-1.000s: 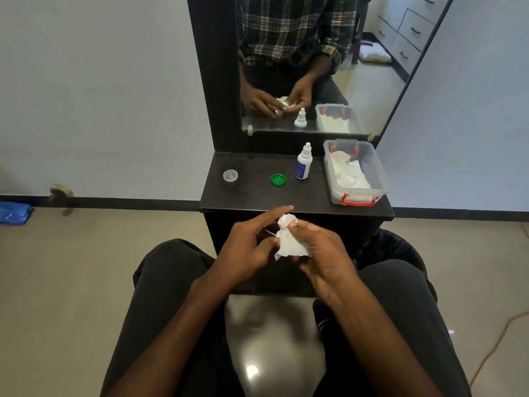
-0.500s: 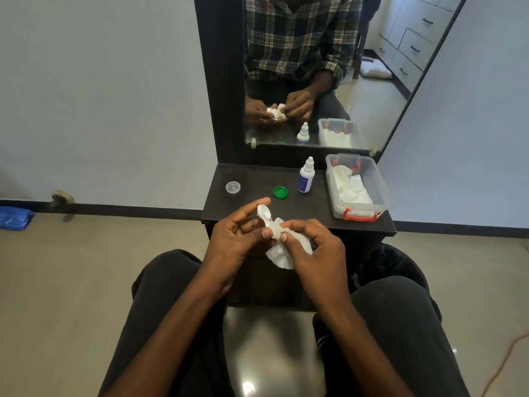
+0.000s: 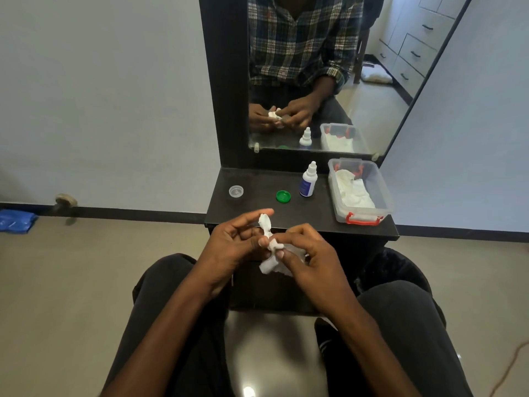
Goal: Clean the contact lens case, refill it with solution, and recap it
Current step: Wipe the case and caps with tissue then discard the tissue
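My left hand holds the white contact lens case upright in front of the dark shelf's front edge; one well sticks up past my fingers. My right hand pinches a crumpled white tissue against the lower part of the case, which the tissue hides. A clear cap and a green cap lie apart on the shelf. The white solution bottle with a blue label stands upright beside the green cap.
A clear plastic box with red clips holds white tissues at the shelf's right end. A mirror rises behind the shelf. My knees in dark trousers sit below, with a blue cloth on the floor far left.
The case's upper well, wrapped in tissue a second ago, now stands bare above my left fingers. The tissue has shifted down to the lower part of the case.
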